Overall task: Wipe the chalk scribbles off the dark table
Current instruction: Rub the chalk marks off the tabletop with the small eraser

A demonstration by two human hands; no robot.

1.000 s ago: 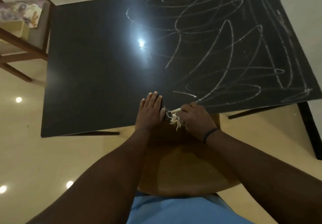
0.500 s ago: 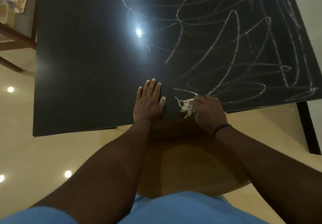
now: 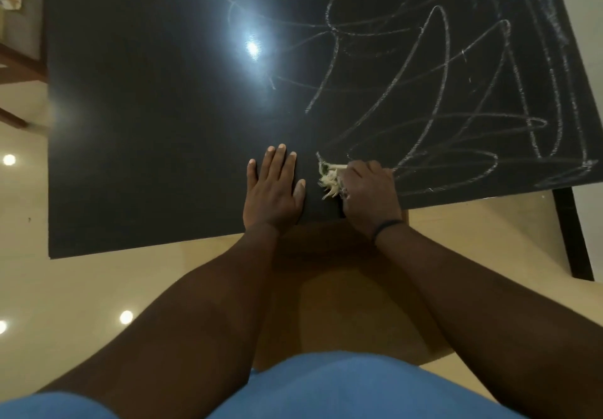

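The right hand [image 3: 368, 197] grips a frayed pale rag [image 3: 329, 179] at the table's [image 3: 146, 125] near edge. The left hand [image 3: 274, 190] lies flat, bracing. Chalk scribbles [image 3: 440, 92] cover the right half; overlapping strokes under firm pressure, worked toward the far right corner, should clear them.

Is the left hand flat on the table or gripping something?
Flat. The left hand lies palm down on the dark table, fingers straight, holding nothing.
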